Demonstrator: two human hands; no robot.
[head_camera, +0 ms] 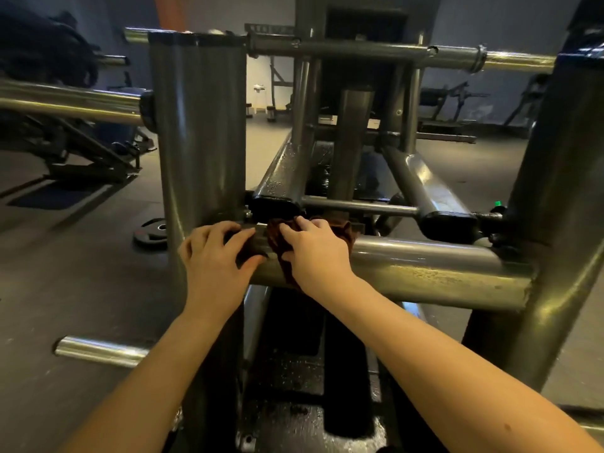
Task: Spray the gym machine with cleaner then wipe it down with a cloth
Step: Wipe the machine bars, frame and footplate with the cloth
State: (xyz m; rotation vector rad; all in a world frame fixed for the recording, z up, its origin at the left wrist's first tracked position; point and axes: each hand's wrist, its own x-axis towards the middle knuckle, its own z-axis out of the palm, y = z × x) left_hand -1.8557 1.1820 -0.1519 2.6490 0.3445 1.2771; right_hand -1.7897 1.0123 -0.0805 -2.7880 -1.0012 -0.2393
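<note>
A grey steel gym machine fills the view, with a thick horizontal crossbar (434,269) running between two uprights. A dark brown cloth (282,243) lies draped over the left part of this bar. My right hand (315,253) grips the cloth and holds it against the bar. My left hand (215,253) lies just left of it, fingers curled over the bar beside the left upright (199,132) and touching the cloth's edge. Droplets glisten on the sloping frame tubes (281,174) behind. No spray bottle is clearly visible.
A chrome weight peg (98,349) sticks out low on the left. A black weight plate (152,232) lies on the floor. A chrome sleeve (68,101) juts in at upper left. A green-capped item (497,204) sits by the right upright. Other machines stand further back.
</note>
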